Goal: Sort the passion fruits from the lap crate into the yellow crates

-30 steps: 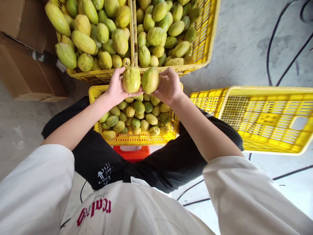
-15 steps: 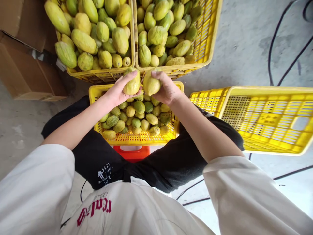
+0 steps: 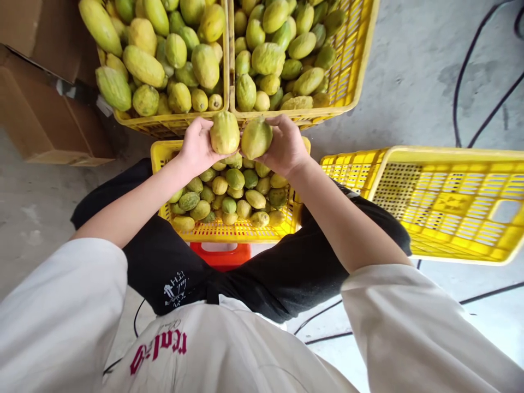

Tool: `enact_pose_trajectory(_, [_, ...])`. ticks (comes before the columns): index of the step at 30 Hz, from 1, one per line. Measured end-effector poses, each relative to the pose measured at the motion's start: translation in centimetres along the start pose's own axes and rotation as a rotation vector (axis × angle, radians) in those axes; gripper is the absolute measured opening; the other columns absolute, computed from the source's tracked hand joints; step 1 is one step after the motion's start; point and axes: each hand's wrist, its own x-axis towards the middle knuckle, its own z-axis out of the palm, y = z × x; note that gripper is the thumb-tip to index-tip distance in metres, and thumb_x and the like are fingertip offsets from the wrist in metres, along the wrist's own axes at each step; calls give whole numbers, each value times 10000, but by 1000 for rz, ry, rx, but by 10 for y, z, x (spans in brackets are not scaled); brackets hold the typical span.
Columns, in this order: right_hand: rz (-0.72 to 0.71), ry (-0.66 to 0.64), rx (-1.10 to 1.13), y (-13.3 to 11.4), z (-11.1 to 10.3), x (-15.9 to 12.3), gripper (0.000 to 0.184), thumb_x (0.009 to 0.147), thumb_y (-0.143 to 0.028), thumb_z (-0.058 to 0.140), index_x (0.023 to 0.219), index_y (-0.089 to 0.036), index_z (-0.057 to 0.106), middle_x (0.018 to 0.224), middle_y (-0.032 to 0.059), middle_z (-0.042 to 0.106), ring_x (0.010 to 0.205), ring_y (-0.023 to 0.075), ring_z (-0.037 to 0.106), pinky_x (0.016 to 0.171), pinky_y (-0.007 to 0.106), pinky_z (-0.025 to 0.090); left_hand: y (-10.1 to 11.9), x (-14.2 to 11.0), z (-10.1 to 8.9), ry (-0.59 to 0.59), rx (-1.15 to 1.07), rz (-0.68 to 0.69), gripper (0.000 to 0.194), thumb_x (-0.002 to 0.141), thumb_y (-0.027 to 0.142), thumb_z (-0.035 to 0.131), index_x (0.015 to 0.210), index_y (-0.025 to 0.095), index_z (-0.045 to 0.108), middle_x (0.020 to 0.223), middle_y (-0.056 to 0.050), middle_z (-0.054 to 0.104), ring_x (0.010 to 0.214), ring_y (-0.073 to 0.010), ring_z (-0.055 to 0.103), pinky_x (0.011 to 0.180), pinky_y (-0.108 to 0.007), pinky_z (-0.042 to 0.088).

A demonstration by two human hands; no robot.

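My left hand (image 3: 198,146) is closed round a yellow-green lemon (image 3: 225,133), thumb at its upper left side. A greener lemon (image 3: 256,138) is gripped in my right hand (image 3: 288,146), with the thumb over its top. The two lemons are side by side with a narrow gap, above the far edge of a small yellow crate (image 3: 237,236) between my legs. Inside that crate lie several smaller lemons (image 3: 255,199), yellow to dark green. Some of them are hidden under my hands.
Two larger yellow crates (image 3: 301,114) full of lemons stand beyond my hands. To the right, another yellow crate (image 3: 454,204) lies on its side. Cardboard boxes (image 3: 53,117) are at the left. A red stool (image 3: 221,257) shows below the small crate. Black cables (image 3: 458,93) cross the floor.
Both lemons have been turned in my fingers and now show other sides. My left thumb has slid from the lemon's front to its side. The view has shifted slightly.
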Motion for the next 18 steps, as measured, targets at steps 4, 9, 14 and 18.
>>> enact_pose_trajectory(4, [-65,-49,-16,1,-11,3,241,959,-503,689,1102,-310,673,1233,72,875,1507,404,765,1181,635,721,-2,4,-2,38,-63,6,335,1249,388,434,1279,207,715,986,-62,784,1412,-292,833,1052,-337,716])
enact_pose_trajectory(9, [-90,-20,2,4,-14,7,357,876,-449,898,1152,-329,705,1248,18,856,1520,317,722,1248,448,693,-3,10,-7,26,-150,18,295,1205,429,624,1417,241,706,1101,-72,841,1280,-309,875,1017,-399,756])
enact_pose_trajectory(14, [-62,22,-15,7,-8,9,225,975,-423,832,1116,-319,689,1137,3,832,1425,266,762,1209,390,685,-5,8,-6,13,-102,-2,235,1201,346,577,1363,229,702,1142,-60,825,1334,-287,853,1061,-404,743])
enact_pose_trajectory(18, [-75,15,-69,10,-9,12,239,991,-454,815,1115,-316,665,1114,5,820,1436,290,775,1173,459,706,-7,7,-4,15,-74,1,233,1208,314,510,1306,208,693,1135,-52,789,1381,-272,833,1066,-382,724])
